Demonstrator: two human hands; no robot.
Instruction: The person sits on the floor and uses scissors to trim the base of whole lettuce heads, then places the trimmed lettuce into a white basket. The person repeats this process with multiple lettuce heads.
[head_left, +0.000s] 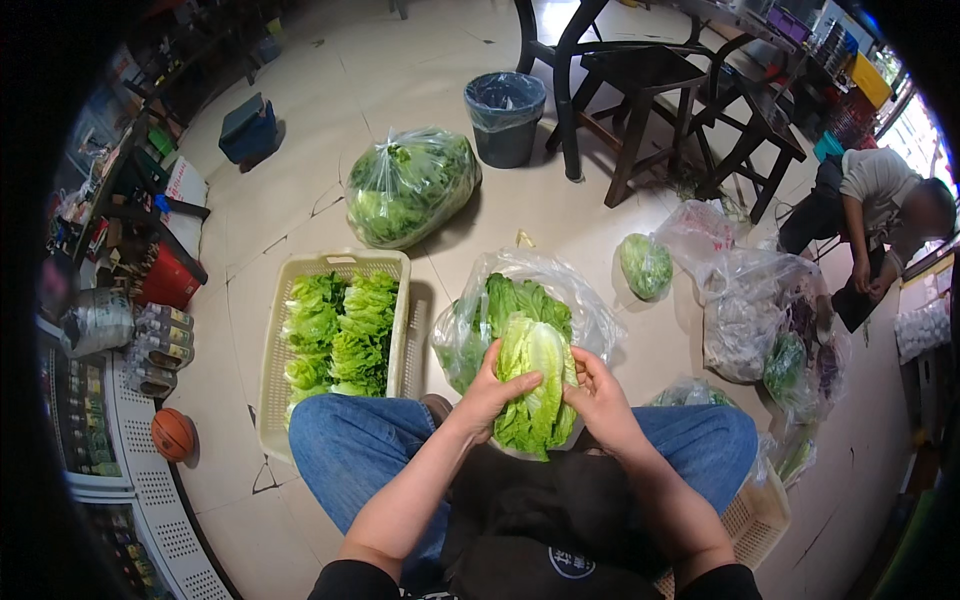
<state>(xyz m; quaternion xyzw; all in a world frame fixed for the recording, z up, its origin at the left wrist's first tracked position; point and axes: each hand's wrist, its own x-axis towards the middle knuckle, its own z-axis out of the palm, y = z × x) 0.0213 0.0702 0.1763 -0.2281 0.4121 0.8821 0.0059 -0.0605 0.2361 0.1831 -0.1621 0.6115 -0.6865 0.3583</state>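
A head of leafy green lettuce (534, 390) is held between both hands over my lap. My left hand (491, 394) grips its left side, thumb across the leaves. On the right side, my right hand (602, 394) has its thumb and fingers against the outer leaves. Just beyond them, an open clear plastic bag (596, 322) on the floor holds more green lettuce (517, 296). To the left stands a cream perforated plastic basket (405, 330) with lettuce heads (364, 330) laid in rows.
A tied bag of greens (412, 187), a lined bin (506, 120) and dark stools (645, 75) lie ahead. At right are a wrapped round vegetable (646, 266), bagged produce (742, 315), another basket (761, 517) and a seated person (870, 217). A basketball (173, 435) rests left.
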